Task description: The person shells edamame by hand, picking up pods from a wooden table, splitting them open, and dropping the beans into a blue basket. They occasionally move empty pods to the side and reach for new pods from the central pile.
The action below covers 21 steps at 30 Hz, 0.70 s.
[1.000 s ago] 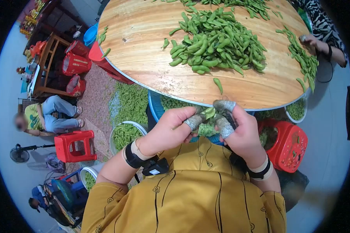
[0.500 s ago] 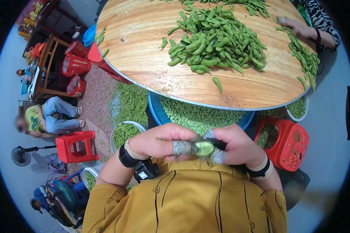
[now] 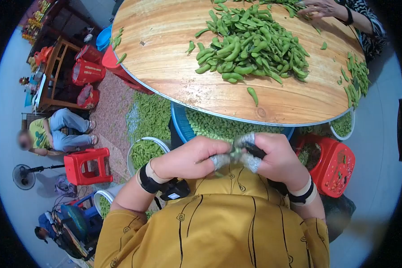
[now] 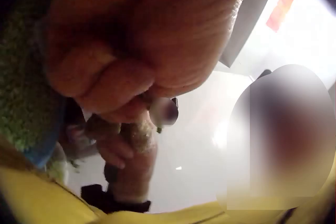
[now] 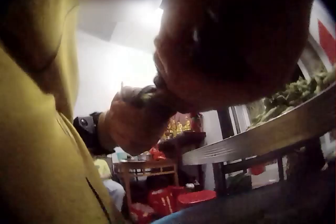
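Note:
My left hand [image 3: 185, 157] and right hand [image 3: 278, 158] meet at the fingertips in front of my yellow shirt, above the near edge of a blue basin [image 3: 177, 124] of shelled green soybeans [image 3: 219, 123]. Silvery wrapping covers the thumbs and some fingers. The left thumb and fingers pinch a soybean pod [image 3: 235, 152], blurred and mostly covered. A small black object [image 3: 254, 150] sits in the right hand's grip, its kind hidden by the fingers. In the left wrist view, the left hand [image 4: 142, 35] fills the top, with the right hand [image 4: 134, 153] beyond it.
A heap of soybean pods [image 3: 254, 49] lies on the round wooden table [image 3: 165, 71], where another person's hand [image 3: 321, 8] reaches over the far right. White buckets [image 3: 167, 145] and a red stool [image 3: 87, 165] stand left, another red stool [image 3: 337, 165] right. Someone sits at far left.
Both hands moved down toward my body with a split pod, then slightly up again, fingertips together. The other person's hand went from the right edge to the table's far side, and the pods there shifted.

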Motion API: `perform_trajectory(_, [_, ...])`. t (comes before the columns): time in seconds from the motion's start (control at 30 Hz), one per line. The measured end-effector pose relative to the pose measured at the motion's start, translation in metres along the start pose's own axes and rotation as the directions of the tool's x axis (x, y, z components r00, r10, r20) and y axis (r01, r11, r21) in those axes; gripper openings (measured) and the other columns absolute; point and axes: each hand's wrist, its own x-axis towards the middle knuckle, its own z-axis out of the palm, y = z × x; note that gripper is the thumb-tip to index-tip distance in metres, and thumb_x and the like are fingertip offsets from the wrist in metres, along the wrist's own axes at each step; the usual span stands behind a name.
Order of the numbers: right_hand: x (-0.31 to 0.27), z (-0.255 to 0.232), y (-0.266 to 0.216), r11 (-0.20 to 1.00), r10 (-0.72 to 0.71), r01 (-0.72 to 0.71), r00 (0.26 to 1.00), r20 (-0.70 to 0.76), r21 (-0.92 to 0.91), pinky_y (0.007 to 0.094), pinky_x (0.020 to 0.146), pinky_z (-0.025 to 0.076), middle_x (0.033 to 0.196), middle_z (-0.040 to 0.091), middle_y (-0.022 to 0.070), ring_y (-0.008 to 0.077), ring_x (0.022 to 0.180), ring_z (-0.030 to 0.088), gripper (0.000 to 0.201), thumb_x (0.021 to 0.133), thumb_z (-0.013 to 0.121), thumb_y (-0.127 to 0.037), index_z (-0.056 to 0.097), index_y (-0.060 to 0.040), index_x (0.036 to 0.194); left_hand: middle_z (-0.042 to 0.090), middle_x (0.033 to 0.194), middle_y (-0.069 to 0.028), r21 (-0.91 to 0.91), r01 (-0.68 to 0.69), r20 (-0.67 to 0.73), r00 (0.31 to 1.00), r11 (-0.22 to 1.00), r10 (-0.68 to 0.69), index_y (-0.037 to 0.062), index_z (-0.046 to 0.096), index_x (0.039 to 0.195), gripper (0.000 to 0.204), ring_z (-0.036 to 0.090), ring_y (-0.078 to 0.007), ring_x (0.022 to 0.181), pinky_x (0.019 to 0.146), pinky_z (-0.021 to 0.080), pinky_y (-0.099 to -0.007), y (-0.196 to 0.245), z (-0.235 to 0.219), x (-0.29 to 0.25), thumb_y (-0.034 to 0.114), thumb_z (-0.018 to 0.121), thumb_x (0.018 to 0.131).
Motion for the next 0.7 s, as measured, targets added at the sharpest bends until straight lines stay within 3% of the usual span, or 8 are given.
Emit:
perform_trajectory(0.1, [-0.003, -0.007, 0.001, 0.942, 0.046, -0.146, 0.949, 0.312, 0.303, 0.0355, 0.06, 0.048, 0.072, 0.059, 0.0158, 0.0327, 0.066, 0.06, 0.021, 0.077, 0.072, -0.017, 0.06, -0.0036, 0.088, 0.053, 0.069, -0.0056, -0.181, -0.094, 0.131, 0.984, 0.979, 0.119, -0.0013, 0.059, 0.094, 0.018, 0.047, -0.0098, 0.06, 0.054, 0.041, -0.0266, -0.003, 0.003, -0.004, 0.015, 0.052, 0.092])
perform_trajectory(0.17, [-0.003, -0.007, 0.0, 0.907, 0.045, -0.195, 0.927, 0.372, 0.375, 0.0341, 0.059, 0.048, 0.072, 0.059, 0.0162, 0.0316, 0.064, 0.059, 0.022, 0.078, 0.072, -0.02, 0.061, -0.0046, 0.088, 0.053, 0.068, -0.0005, -0.513, 0.245, 0.367, 0.929, 0.822, -0.048, -0.001, 0.061, 0.094, 0.022, 0.044, -0.0057, 0.056, 0.049, 0.035, -0.0219, 0.005, -0.001, -0.006, 0.019, 0.053, 0.094])
perform_trajectory(0.3, [-0.003, 0.004, 0.002, 0.962, -0.032, -0.082, 0.913, 0.407, 0.261, 0.0326, 0.059, 0.048, 0.075, 0.06, 0.0169, 0.0297, 0.063, 0.06, 0.023, 0.077, 0.072, -0.021, 0.061, -0.0047, 0.089, 0.051, 0.064, 0.0023, -0.671, 0.278, 0.241, 0.958, 0.687, -0.152, 0.0006, 0.061, 0.094, 0.026, 0.042, -0.004, 0.049, 0.042, 0.03, -0.0202, 0.012, 0.001, -0.007, 0.026, 0.054, 0.095])
perform_trajectory(0.37, [-0.004, 0.012, -0.002, 0.944, 0.152, -0.206, 0.965, 0.213, 0.257, 0.0343, 0.059, 0.048, 0.073, 0.06, 0.0174, 0.0324, 0.064, 0.06, 0.023, 0.076, 0.072, -0.021, 0.06, -0.0044, 0.088, 0.051, 0.063, 0.0019, -0.686, 0.244, 0.195, 0.969, 0.686, -0.151, 0.0007, 0.061, 0.093, 0.027, 0.042, -0.0044, 0.048, 0.042, 0.03, -0.02, 0.006, 0.002, -0.004, 0.027, 0.055, 0.095])
perform_trajectory(0.43, [-0.001, 0.009, 0.0, 0.929, 0.28, -0.32, 0.936, 0.213, 0.186, 0.0385, 0.059, 0.048, 0.071, 0.058, 0.0182, 0.0367, 0.066, 0.059, 0.021, 0.077, 0.069, -0.017, 0.058, -0.0021, 0.086, 0.051, 0.062, 0.002, -0.636, 0.226, 0.0, 0.956, 0.738, -0.293, 0.0008, 0.06, 0.091, 0.026, 0.043, -0.0046, 0.047, 0.043, 0.03, -0.0197, 0.002, 0.003, -0.001, 0.026, 0.053, 0.096])
perform_trajectory(0.5, [-0.005, 0.013, 0.013, 0.982, 0.154, -0.157, 0.987, -0.037, -0.105, 0.0422, 0.062, 0.048, 0.072, 0.057, 0.0191, 0.0392, 0.069, 0.058, 0.02, 0.077, 0.066, -0.014, 0.059, 0.0, 0.09, 0.051, 0.063, 0.0036, -0.573, 0.232, -0.074, 0.941, 0.786, -0.331, 0.0029, 0.061, 0.088, 0.022, 0.043, -0.0027, 0.049, 0.044, 0.032, -0.0188, -0.001, 0.005, 0.0, 0.021, 0.051, 0.096])
perform_trajectory(0.57, [-0.006, 0.01, 0.003, 0.979, 0.127, -0.136, 0.99, -0.068, -0.15, 0.0434, 0.063, 0.048, 0.076, 0.058, 0.0194, 0.0387, 0.072, 0.059, 0.02, 0.076, 0.066, -0.011, 0.058, 0.0009, 0.09, 0.053, 0.06, -0.0013, -0.113, 0.174, -0.288, 0.937, 0.978, -0.2, 0.003, 0.058, 0.082, 0.017, 0.047, -0.0118, 0.047, 0.046, 0.037, -0.0243, -0.012, 0.008, 0.0, 0.015, 0.053, 0.092])
perform_trajectory(0.7, [-0.004, 0.015, -0.005, 0.997, 0.024, -0.026, 0.999, -0.026, -0.066, 0.042, 0.062, 0.048, 0.078, 0.059, 0.0182, 0.0378, 0.071, 0.059, 0.016, 0.076, 0.067, -0.01, 0.057, -0.0008, 0.086, 0.054, 0.062, -0.0102, 0.351, 0.0, -0.28, 0.954, 0.936, 0.105, 0.0015, 0.054, 0.079, 0.012, 0.05, -0.0265, 0.05, 0.049, 0.041, -0.0321, -0.014, 0.013, 0.005, 0.011, 0.055, 0.087])
